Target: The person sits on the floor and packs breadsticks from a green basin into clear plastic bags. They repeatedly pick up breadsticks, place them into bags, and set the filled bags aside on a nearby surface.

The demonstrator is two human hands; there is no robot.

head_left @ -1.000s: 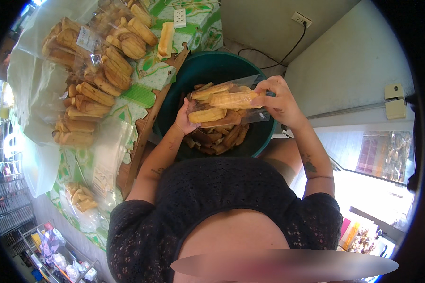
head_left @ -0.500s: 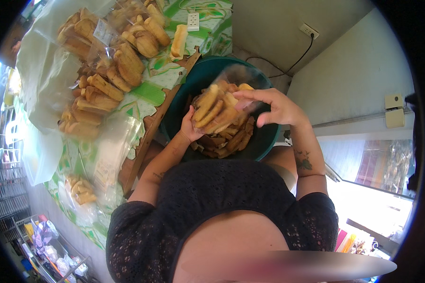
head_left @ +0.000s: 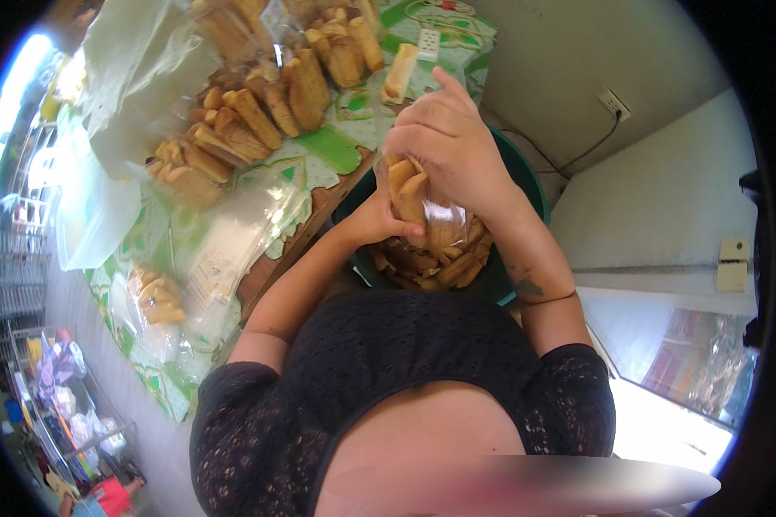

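The left hand [head_left: 376, 219] is closed around the side of a clear bag [head_left: 408, 191] of brown slices, held above the green tub [head_left: 533, 185], while the right hand [head_left: 444, 133] curls over the bag's top, its grip hidden from sight. More loose slices [head_left: 431, 265] lie inside the tub, and beside it, on the cloth-covered surface [head_left: 329, 150], stand filled bags [head_left: 272, 99] near flat clear bags [head_left: 248, 231].

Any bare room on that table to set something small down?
Yes, small patches: the green-patterned cloth shows between the row of brown bagged pieces and the table's wooden edge, and right of the power strip. It's crowded around those pieces, the flat bags, and the tub, where the left hand holds a clear bag under the right hand.
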